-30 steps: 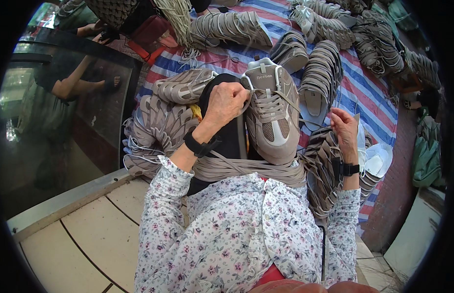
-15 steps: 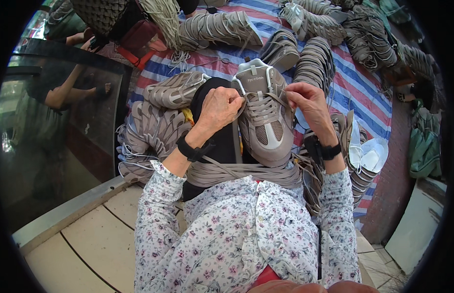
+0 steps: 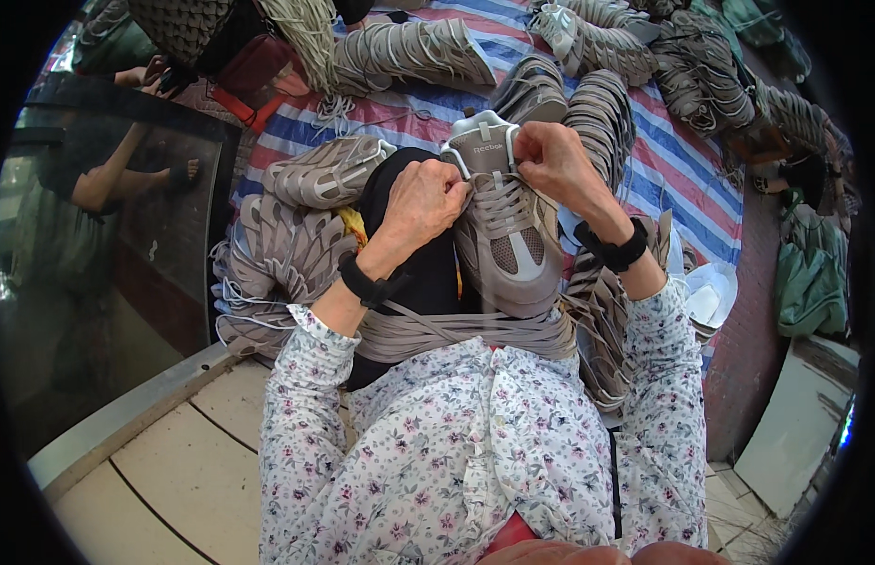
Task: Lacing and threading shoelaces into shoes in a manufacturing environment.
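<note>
A taupe and white sneaker [image 3: 515,273] rests on my lap, toe toward me, with flat taupe shoelaces [image 3: 501,209] crossed over its tongue [image 3: 489,151]. At the left edge of its opening, my left hand [image 3: 423,200] is closed in a pinch on a shoelace end. My right hand [image 3: 557,168] is closed too, its thumb and fingertips pinching at the right upper edge of the opening, beside the tongue. The lace at those fingertips is mostly hidden by the hand. Across my lap lies a bundle of loose taupe laces [image 3: 466,335].
Stacks of nested shoe uppers [image 3: 285,247] stand at my left, with another stack [image 3: 602,122] beyond the sneaker. More rows [image 3: 414,56] lie on a striped sheet [image 3: 682,188]. A dark glass panel [image 3: 117,245] is at far left, and a green bag [image 3: 814,268] at right.
My right hand has moved up and left, from beside the laces to the edge of the shoe opening by the tongue. My left hand stays about where it was, still pinching.
</note>
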`<state>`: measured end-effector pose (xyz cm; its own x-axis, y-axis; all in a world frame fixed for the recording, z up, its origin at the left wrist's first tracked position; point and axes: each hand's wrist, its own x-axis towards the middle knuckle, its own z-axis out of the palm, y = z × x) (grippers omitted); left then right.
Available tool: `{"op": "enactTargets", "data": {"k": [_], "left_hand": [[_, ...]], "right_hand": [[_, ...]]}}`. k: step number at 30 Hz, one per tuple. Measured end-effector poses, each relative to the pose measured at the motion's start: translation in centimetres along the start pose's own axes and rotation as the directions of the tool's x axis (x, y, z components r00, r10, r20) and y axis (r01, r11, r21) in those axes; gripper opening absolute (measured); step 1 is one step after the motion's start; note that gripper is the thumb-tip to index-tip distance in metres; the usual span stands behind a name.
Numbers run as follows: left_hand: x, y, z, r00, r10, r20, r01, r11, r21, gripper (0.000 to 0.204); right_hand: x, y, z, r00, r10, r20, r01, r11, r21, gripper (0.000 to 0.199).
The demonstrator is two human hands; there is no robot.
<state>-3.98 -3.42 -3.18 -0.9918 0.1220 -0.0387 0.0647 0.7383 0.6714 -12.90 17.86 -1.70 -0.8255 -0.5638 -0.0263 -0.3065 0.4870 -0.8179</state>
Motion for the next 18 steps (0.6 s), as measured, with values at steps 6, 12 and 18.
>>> {"op": "enactTargets", "data": {"k": [6,12,18], "left_hand": [[-1.5,1.1,-2.1,0.974,-0.146,0.174,0.205,0.898,-0.39,0.027],[-1.2,0.4,-1.4,0.981,-0.122,0.149,0.169,0.918,-0.358,0.025],[-1.2,0.6,-0.5,0.984,-0.154,0.094,0.176,0.93,-0.322,0.023]], "right_hand": [[0.2,-1.7,0.3,0.903,-0.42,-0.092,0.383,0.883,-0.27,0.011],[1.7,-1.8,2.0,0.894,-0.435,0.107,0.448,0.861,-0.24,0.007],[2.3,-1.5,2.4,0.944,-0.213,0.254,0.239,0.968,-0.078,0.012]]}}
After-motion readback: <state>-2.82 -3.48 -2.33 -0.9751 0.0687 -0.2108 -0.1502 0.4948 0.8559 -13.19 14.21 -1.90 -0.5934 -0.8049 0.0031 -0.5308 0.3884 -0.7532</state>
